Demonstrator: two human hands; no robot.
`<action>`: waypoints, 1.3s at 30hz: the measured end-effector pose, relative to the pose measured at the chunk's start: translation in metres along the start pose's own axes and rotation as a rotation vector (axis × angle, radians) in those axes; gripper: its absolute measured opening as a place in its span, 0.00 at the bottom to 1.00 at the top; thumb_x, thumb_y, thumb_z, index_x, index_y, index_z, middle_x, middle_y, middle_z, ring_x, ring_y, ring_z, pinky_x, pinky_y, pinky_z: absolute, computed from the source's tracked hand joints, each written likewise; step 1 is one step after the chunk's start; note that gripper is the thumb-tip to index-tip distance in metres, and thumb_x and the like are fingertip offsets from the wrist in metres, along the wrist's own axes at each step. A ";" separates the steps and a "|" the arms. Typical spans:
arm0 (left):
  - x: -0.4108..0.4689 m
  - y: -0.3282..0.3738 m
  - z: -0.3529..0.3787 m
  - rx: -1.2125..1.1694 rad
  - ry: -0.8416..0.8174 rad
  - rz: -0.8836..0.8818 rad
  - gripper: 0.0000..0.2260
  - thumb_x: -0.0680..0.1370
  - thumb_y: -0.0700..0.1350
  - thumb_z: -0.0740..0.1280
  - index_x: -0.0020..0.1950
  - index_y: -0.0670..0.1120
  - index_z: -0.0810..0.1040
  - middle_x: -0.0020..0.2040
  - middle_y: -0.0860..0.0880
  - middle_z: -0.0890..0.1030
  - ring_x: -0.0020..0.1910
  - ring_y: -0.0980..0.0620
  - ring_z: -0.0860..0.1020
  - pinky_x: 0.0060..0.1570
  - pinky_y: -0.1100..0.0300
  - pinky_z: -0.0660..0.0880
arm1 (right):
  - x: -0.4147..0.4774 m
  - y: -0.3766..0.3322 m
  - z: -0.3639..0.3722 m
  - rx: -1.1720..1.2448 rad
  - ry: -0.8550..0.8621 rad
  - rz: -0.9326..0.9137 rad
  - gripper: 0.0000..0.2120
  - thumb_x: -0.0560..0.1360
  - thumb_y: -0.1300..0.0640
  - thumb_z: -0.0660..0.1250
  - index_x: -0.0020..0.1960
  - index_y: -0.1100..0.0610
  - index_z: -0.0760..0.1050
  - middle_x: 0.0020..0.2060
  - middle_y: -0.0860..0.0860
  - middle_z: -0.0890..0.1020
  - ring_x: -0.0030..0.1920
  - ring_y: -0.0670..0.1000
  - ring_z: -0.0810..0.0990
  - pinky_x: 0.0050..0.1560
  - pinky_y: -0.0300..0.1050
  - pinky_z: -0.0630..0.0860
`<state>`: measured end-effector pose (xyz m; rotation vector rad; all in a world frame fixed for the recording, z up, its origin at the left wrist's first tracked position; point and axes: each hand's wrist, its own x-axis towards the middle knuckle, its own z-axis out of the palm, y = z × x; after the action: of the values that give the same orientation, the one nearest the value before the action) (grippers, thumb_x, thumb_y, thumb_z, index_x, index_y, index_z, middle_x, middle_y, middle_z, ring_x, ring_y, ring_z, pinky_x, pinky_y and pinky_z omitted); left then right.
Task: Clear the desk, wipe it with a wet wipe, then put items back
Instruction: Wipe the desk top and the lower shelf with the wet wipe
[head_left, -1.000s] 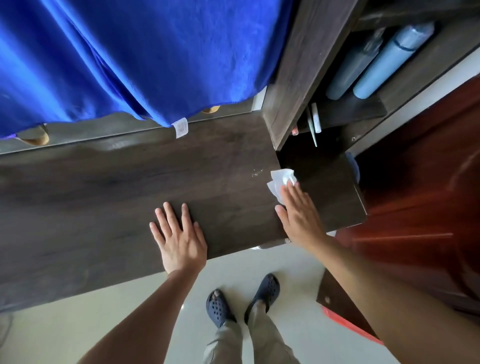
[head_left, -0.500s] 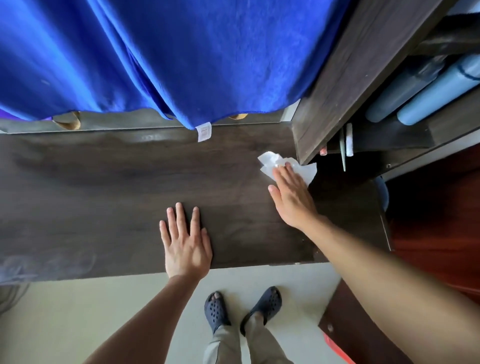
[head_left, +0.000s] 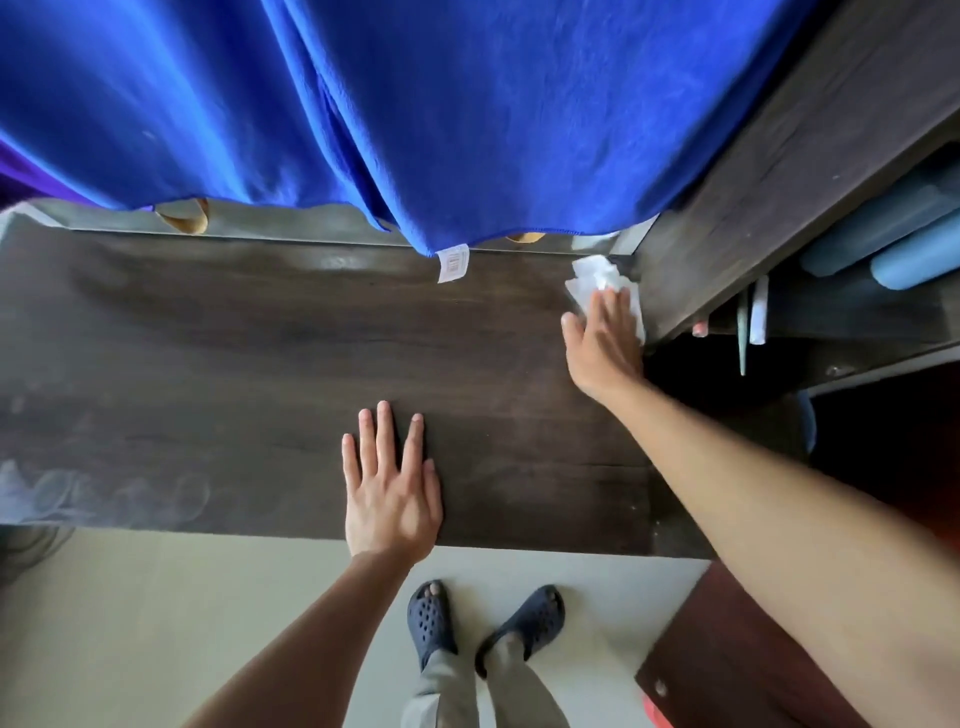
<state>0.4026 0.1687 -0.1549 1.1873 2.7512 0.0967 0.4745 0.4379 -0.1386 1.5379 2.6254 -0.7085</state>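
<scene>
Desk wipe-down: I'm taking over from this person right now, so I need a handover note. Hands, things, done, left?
Left hand: open, flat on the desk near its front edge.
Right hand: open, flat fingers pressing the wet wipe into the desk's back right corner, beside the shelf unit.
Done: clearing, it seems; wiping underway.
Left: hazy marks at the near left, then put items back.
</scene>
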 end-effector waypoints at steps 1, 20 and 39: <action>0.000 0.000 0.001 -0.002 0.004 0.001 0.24 0.79 0.50 0.50 0.73 0.45 0.64 0.75 0.37 0.58 0.75 0.38 0.52 0.72 0.41 0.52 | 0.016 -0.009 -0.003 0.045 0.037 0.092 0.28 0.81 0.47 0.49 0.74 0.62 0.53 0.76 0.56 0.52 0.76 0.54 0.45 0.72 0.55 0.52; 0.000 -0.003 0.001 -0.031 0.001 0.021 0.24 0.79 0.50 0.52 0.74 0.45 0.63 0.76 0.38 0.57 0.76 0.39 0.52 0.73 0.41 0.51 | 0.010 -0.098 0.041 -0.022 -0.102 -0.537 0.19 0.81 0.52 0.53 0.71 0.56 0.65 0.73 0.54 0.63 0.74 0.56 0.56 0.71 0.51 0.53; 0.000 -0.004 -0.004 -0.053 -0.031 0.026 0.24 0.79 0.51 0.50 0.73 0.44 0.64 0.76 0.37 0.56 0.75 0.37 0.51 0.72 0.40 0.51 | -0.030 -0.005 0.011 0.044 0.155 0.126 0.23 0.80 0.50 0.53 0.70 0.62 0.61 0.70 0.58 0.64 0.73 0.56 0.56 0.72 0.48 0.51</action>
<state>0.3997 0.1659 -0.1518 1.2014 2.6896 0.1515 0.4841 0.4066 -0.1397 1.8218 2.6046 -0.6680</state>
